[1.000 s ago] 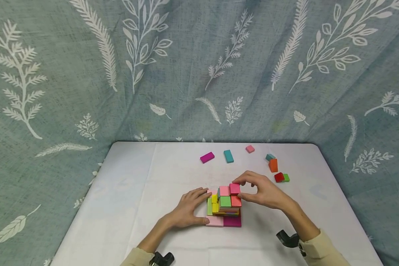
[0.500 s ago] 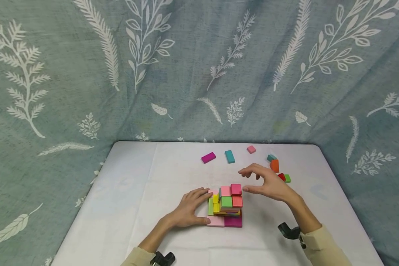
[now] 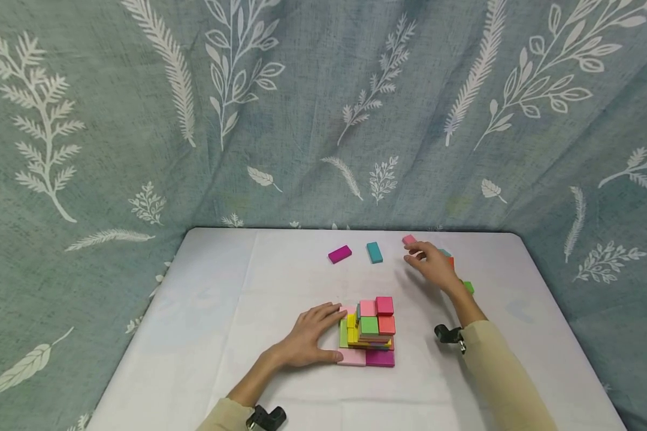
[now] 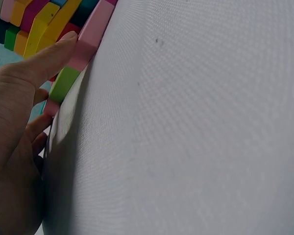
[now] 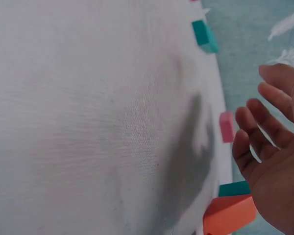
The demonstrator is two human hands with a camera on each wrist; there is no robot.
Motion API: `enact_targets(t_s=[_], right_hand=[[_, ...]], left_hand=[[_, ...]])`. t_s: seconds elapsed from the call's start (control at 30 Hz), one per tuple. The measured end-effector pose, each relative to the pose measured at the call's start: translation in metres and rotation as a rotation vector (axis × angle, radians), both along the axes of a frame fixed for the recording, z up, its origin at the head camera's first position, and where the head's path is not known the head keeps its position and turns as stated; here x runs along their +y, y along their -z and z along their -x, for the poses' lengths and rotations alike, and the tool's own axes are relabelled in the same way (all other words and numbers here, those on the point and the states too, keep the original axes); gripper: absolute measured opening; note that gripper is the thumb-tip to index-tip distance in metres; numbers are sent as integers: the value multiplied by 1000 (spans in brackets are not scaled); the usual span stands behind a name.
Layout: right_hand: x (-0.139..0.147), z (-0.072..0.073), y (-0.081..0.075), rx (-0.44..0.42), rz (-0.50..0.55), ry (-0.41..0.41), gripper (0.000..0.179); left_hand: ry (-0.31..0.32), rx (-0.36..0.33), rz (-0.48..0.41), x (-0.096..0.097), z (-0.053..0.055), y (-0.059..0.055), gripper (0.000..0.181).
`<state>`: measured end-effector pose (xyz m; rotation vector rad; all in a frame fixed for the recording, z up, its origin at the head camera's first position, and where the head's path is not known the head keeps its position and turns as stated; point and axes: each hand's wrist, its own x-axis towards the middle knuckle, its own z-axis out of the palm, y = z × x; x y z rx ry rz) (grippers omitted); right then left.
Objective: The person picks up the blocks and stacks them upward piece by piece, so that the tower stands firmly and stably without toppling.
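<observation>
A stepped stack of coloured wooden blocks (image 3: 369, 325) stands at the table's middle, higher at its back right. My left hand (image 3: 307, 338) rests along its left side with fingers spread. In the left wrist view the thumb lies against the lower blocks, by a pale pink block (image 4: 92, 35) and a lime green block (image 4: 64, 84). Over the back right of the table hovers my right hand (image 3: 434, 266), holding nothing, its fingers loosely bent. The nearest thing to its fingertips is a small pink block (image 3: 409, 239), also beside the fingers in the right wrist view.
A magenta block (image 3: 339, 254) and a teal block (image 3: 374, 252) lie at the back of the white table (image 3: 280, 269). Partly behind the right hand and wrist are an orange block (image 5: 228, 215), another teal block (image 5: 234, 189) and a green block (image 3: 468, 287). A patterned cloth (image 3: 302, 120) hangs behind.
My right hand has let go of the bright pink block at the stack's top right and moved away toward the back blocks. The left hand has stayed at the stack.
</observation>
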<state>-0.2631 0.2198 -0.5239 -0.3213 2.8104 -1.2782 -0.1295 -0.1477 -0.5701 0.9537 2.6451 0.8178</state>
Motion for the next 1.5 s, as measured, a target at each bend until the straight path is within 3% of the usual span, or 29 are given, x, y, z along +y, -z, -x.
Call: enact_targets(t_s=[0.23, 0.5, 0.73, 1.03, 1.17, 1.27, 1.5], right_hand=[[6, 27, 5, -19, -49, 46, 46], [7, 45, 7, -67, -186, -13, 57], [5, 49, 13, -42, -261, -23, 53], [5, 47, 20, -24, -229, 23, 42], [-3, 40, 16, 23, -190, 35, 39], [-15, 28, 2, 51, -142, 20, 38], [-48, -29, -44, 122, 15, -146, 35]], left_hand=[[7, -9, -19, 1, -1, -1, 93], [7, -8, -29, 2, -2, -2, 93], [19, -12, -29, 4, -1, -1, 93], [15, -15, -25, 2, 0, 0, 93], [16, -22, -25, 1, 0, 1, 92], [12, -18, -20, 0, 0, 1, 92], [-1, -11, -17, -1, -1, -2, 92]])
